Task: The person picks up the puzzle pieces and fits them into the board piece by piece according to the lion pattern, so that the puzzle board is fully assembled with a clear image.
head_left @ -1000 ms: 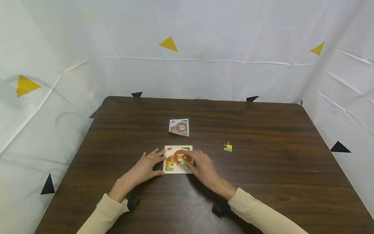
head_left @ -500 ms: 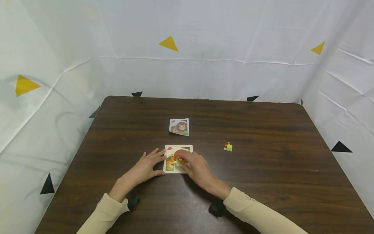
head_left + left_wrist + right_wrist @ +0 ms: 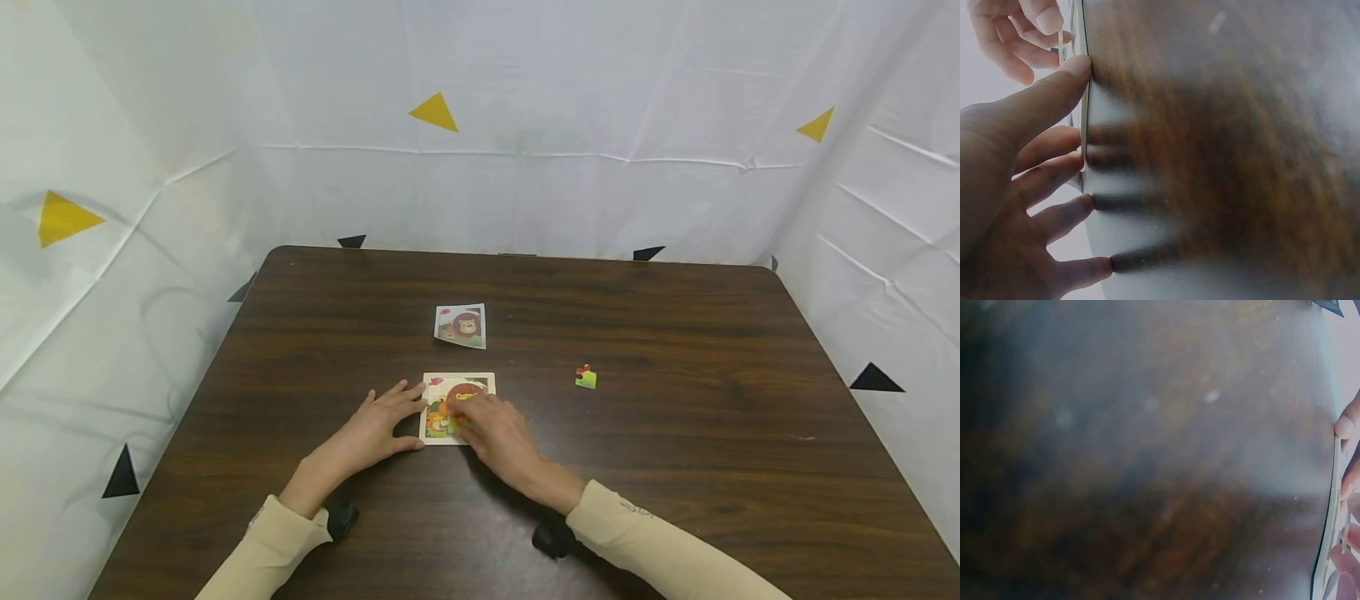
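Note:
A small square jigsaw board (image 3: 459, 376) with a pale border and a lion picture lies on the table. My left hand (image 3: 375, 425) has its fingers spread, with the thumb and fingertips touching the board's left side. Over the lower middle of the board, my right hand (image 3: 498, 437) pinches a puzzle piece (image 3: 1060, 45), which the left wrist view shows edge-on. My right fingers hide the board's lower right part. One loose puzzle piece (image 3: 587, 379), green and red, lies to the right of the board. Only a few fingertips appear in the right wrist view.
A picture card (image 3: 460, 326) with the same lion lies behind the board, one corner slightly curled. The dark wooden table (image 3: 675, 467) reaches to white sheeting (image 3: 540, 83) at the back and sides, marked with yellow and black triangles.
My right hand has moved left across the board with the pinched puzzle piece, from its right side to the lower middle. The left hand has stayed in place.

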Demonstrator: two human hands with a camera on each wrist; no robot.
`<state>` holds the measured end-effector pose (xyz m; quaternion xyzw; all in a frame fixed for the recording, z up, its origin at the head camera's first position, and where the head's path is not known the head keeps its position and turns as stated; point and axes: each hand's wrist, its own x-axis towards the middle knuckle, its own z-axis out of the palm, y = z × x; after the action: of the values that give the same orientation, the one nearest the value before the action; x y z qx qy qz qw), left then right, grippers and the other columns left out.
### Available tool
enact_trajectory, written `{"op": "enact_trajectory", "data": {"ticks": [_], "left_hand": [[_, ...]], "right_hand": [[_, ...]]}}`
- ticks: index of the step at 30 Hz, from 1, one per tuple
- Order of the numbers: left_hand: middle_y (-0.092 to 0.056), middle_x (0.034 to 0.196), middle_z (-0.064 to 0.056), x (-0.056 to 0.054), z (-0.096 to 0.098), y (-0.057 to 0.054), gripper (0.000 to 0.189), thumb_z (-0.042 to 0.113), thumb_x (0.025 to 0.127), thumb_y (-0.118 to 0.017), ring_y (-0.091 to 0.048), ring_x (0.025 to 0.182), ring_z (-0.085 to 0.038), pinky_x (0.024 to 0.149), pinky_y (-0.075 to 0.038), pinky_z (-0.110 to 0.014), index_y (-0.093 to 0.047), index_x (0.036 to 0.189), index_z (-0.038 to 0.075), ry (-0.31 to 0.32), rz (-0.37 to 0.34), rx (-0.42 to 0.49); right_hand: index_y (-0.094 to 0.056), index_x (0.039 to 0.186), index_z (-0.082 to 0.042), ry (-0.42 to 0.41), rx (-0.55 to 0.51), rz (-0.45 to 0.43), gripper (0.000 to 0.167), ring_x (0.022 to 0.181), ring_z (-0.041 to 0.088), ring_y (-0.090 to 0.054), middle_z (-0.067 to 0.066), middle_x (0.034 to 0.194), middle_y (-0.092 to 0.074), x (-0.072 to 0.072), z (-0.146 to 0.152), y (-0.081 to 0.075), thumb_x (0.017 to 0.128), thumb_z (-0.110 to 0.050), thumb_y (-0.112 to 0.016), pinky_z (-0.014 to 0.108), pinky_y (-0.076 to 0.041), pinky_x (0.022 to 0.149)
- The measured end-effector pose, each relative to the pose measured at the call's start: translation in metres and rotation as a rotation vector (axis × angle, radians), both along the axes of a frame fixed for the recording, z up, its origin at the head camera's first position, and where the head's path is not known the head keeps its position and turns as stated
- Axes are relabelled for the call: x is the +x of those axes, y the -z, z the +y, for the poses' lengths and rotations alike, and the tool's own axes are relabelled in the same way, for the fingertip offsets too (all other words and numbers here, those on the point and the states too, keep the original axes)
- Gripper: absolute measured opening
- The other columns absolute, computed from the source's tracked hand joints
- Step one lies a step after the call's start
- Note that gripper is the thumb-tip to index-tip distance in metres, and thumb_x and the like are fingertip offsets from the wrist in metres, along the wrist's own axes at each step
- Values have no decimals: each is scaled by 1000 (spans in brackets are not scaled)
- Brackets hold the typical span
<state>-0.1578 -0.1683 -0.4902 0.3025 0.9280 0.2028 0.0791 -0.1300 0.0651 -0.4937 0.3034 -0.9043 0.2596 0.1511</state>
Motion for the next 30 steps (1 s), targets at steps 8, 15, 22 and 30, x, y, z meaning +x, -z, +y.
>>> {"op": "enact_trajectory", "data": {"ticks": [8,15,22,30], "left_hand": [[-36,153,-9,-1,1,-2,64,36,83,-75,-27,142,-33,104,-21,-70,-55,136,7,-3,-10,-5],[-36,153,-9,-1,1,-3,64,36,83,-74,-27,142,-33,104,-21,-70,-55,136,7,-1,-12,-7],[-37,152,-9,0,1,-3,63,36,83,-74,-27,142,-34,104,-21,-71,-55,136,7,0,-7,-5],[-36,152,-9,0,1,-3,64,37,84,-74,-26,142,-34,104,-20,-71,-55,137,8,-4,-20,-6]], "right_hand": [[-67,113,-13,0,35,12,35,106,25,-62,1,109,-69,1,-1,-1,81,-16,-79,42,-51,77],[-68,111,-12,-25,55,51,32,113,36,-60,4,108,-70,0,-1,4,81,-15,-79,47,-52,79],[-70,109,-13,-34,110,39,28,117,34,-57,1,109,-68,0,-1,3,83,-18,-77,42,-51,75],[-69,111,-12,-45,123,33,30,105,23,-59,1,111,-66,6,4,-4,83,-18,-78,41,-49,82]]}}
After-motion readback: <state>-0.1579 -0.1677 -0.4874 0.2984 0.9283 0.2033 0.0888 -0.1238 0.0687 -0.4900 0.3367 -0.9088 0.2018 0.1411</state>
